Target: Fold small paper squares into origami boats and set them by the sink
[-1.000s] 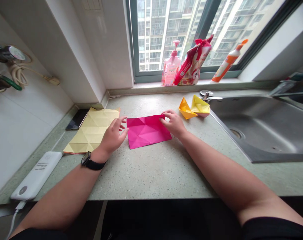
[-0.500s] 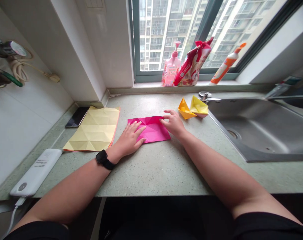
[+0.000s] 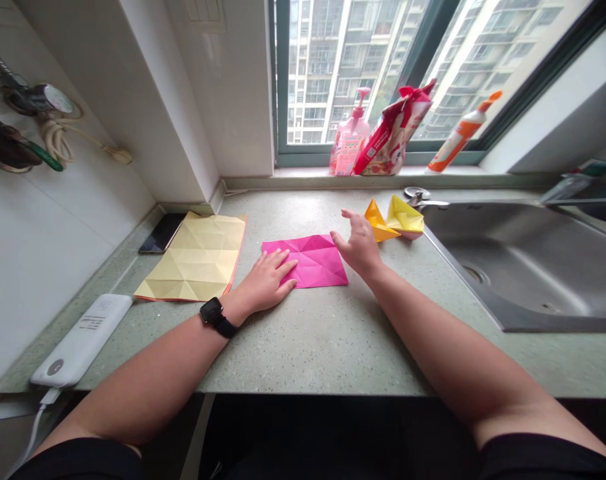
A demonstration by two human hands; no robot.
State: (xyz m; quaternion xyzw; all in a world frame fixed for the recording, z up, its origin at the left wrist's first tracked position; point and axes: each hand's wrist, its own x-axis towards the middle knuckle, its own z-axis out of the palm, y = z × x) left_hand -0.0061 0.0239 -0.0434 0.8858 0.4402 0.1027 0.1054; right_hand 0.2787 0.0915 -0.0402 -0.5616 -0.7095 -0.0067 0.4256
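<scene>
Apparently, the left hand (image 3: pixel 265 283) presses creased pink paper (image 3: pixel 319 262).

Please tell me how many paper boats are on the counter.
2. The orange boat and the yellow boat sit side by side on the counter, just beyond the right hand and beside the sink.
</scene>
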